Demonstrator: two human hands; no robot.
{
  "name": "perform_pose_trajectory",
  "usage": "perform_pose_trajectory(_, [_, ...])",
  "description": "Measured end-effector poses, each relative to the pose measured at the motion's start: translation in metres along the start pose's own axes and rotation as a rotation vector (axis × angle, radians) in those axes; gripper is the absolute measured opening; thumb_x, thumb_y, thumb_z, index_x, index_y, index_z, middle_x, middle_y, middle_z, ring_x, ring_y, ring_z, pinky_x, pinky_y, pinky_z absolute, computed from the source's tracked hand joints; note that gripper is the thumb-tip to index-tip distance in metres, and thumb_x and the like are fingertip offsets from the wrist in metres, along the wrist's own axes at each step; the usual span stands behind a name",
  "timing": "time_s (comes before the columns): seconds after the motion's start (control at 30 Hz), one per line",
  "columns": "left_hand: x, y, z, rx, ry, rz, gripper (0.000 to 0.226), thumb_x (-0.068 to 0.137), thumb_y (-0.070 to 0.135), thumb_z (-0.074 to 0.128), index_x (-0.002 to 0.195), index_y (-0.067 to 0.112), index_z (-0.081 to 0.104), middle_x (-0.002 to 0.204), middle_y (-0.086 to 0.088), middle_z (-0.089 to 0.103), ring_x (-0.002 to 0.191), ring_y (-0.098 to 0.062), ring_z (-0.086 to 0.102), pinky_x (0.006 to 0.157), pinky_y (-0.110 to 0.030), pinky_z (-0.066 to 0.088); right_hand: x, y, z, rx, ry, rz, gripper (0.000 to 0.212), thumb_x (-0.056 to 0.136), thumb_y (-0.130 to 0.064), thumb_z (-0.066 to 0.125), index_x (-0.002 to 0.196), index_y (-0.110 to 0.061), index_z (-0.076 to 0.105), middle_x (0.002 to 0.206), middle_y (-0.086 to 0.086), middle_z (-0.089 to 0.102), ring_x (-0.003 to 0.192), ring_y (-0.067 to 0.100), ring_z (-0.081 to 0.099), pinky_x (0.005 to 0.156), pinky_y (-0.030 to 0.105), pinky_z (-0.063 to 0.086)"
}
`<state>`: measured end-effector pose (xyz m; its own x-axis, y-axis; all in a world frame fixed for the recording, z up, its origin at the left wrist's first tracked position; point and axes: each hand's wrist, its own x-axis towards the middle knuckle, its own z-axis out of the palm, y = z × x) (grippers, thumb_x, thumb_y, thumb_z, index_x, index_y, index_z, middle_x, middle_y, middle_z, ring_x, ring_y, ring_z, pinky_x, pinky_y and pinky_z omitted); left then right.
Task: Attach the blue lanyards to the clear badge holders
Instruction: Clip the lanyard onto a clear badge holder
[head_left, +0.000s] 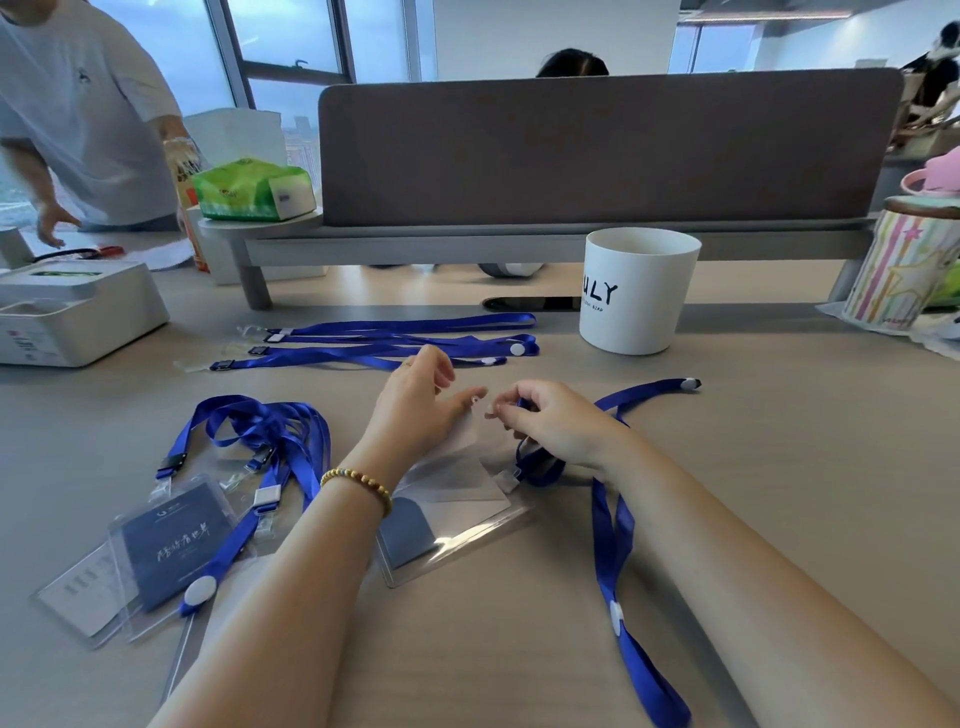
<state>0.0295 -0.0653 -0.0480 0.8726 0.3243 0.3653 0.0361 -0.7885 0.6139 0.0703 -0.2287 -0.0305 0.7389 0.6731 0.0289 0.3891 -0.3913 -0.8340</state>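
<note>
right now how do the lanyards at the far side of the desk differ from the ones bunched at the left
The far lanyards lie stretched out straight, side by side; the left lanyards are looped and tangled together. The left lanyards lie over badge holders with dark cards; the far ones lie on the desk without carded holders. Both groups are blue with white buttons.

You are looking at a white cup (636, 291) right of centre, which is showing the black letters "ULY"; a letter before them may be turning out of view, and the tiny line beneath is too small to read. At the lower left of the frame, a dark blue card (174, 551) inside a clear badge holder (78, 603) is carrying pale handwritten-style characters that are too blurred to read. The green tissue pack (254, 189) at upper left is showing print you cannot make out.
</note>
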Motion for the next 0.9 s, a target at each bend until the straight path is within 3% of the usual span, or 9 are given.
perform_pose_trajectory(0.07, [-0.001,0.003,0.002,-0.067,0.022,0.06,0.025,0.08,0.032,0.066,0.091,0.019,0.048,0.095,0.001,0.049,0.092,-0.014,0.043,0.079,-0.027,0.037,0.002,0.004,-0.001,0.083,0.016,0.032,0.014,0.097,-0.024,0.048,0.104,-0.021,0.059,0.085,-0.007,0.057,0.079,0.007,0.053,0.079,0.025,0.045])
perform_pose_trajectory(0.17, [-0.002,0.005,0.002,-0.209,-0.074,0.087,0.018,0.083,0.023,0.064,0.095,0.021,0.051,0.097,0.006,0.053,0.099,-0.013,0.05,0.086,-0.024,0.041,0.002,0.008,-0.004,0.138,0.027,0.045,0.013,0.096,-0.023,0.05,0.102,-0.021,0.062,0.085,-0.006,0.058,0.078,0.008,0.055,0.075,0.022,0.047])
perform_pose_trajectory(0.3, [-0.003,0.006,-0.003,-0.267,-0.235,0.06,0.03,0.085,0.022,0.061,0.113,0.021,0.053,0.09,0.011,0.052,0.084,-0.009,0.054,0.079,-0.019,0.047,0.002,0.012,-0.01,0.107,-0.001,0.035,0.011,0.094,-0.022,0.054,0.094,-0.029,0.062,0.091,-0.005,0.064,0.094,0.016,0.06,0.092,0.032,0.048])
perform_pose_trajectory(0.4, [-0.002,0.006,-0.003,-0.215,-0.257,0.075,0.035,0.084,0.027,0.061,0.118,0.02,0.053,0.079,0.007,0.046,0.067,-0.007,0.043,0.065,-0.016,0.042,0.001,0.01,-0.011,0.133,-0.009,0.011,0.01,0.092,-0.022,0.058,0.09,-0.03,0.063,0.084,-0.005,0.063,0.087,0.014,0.06,0.088,0.031,0.048])
perform_pose_trajectory(0.57, [-0.001,0.007,-0.002,-0.197,-0.241,0.037,0.03,0.082,0.032,0.063,0.11,0.025,0.054,0.075,0.006,0.041,0.066,-0.007,0.038,0.06,-0.016,0.034,0.002,0.008,-0.015,0.202,-0.013,0.017,0.012,0.09,-0.016,0.059,0.101,-0.02,0.057,0.092,-0.001,0.067,0.088,0.008,0.063,0.084,0.021,0.051])
perform_pose_trajectory(0.67, [0.001,0.006,-0.005,-0.159,-0.208,0.029,0.029,0.08,0.034,0.065,0.106,0.027,0.053,0.078,0.01,0.041,0.072,-0.007,0.04,0.066,-0.02,0.037,0.001,0.006,-0.017,0.23,-0.037,0.026,0.022,0.091,-0.007,0.056,0.111,-0.015,0.051,0.099,0.002,0.069,0.089,0.006,0.064,0.081,0.017,0.051])
perform_pose_trajectory(0.77, [0.002,0.005,-0.005,-0.062,-0.17,0.023,0.03,0.077,0.041,0.067,0.1,0.033,0.051,0.089,0.008,0.047,0.088,-0.014,0.045,0.085,-0.034,0.044,-0.001,0.002,-0.019,0.128,-0.057,0.027,0.028,0.092,-0.005,0.054,0.117,-0.014,0.048,0.106,0.002,0.068,0.086,0.0,0.063,0.07,0.008,0.05])
perform_pose_trajectory(0.83, [0.001,0.007,-0.004,0.044,-0.131,0.034,0.031,0.076,0.045,0.066,0.1,0.034,0.051,0.096,0.007,0.049,0.093,-0.015,0.046,0.093,-0.04,0.042,-0.001,0.001,-0.018,0.062,-0.045,0.038,0.027,0.093,-0.01,0.055,0.119,-0.015,0.05,0.109,0.002,0.068,0.089,0.002,0.063,0.072,0.01,0.048])
perform_pose_trajectory(0.9, [-0.001,0.01,-0.004,0.13,-0.095,0.072,0.034,0.076,0.048,0.065,0.102,0.031,0.053,0.095,0.008,0.048,0.091,-0.013,0.044,0.094,-0.037,0.037,-0.001,-0.001,-0.017,0.007,-0.029,0.064,0.028,0.093,-0.02,0.055,0.121,-0.016,0.054,0.11,0.001,0.067,0.096,0.009,0.062,0.08,0.018,0.045])
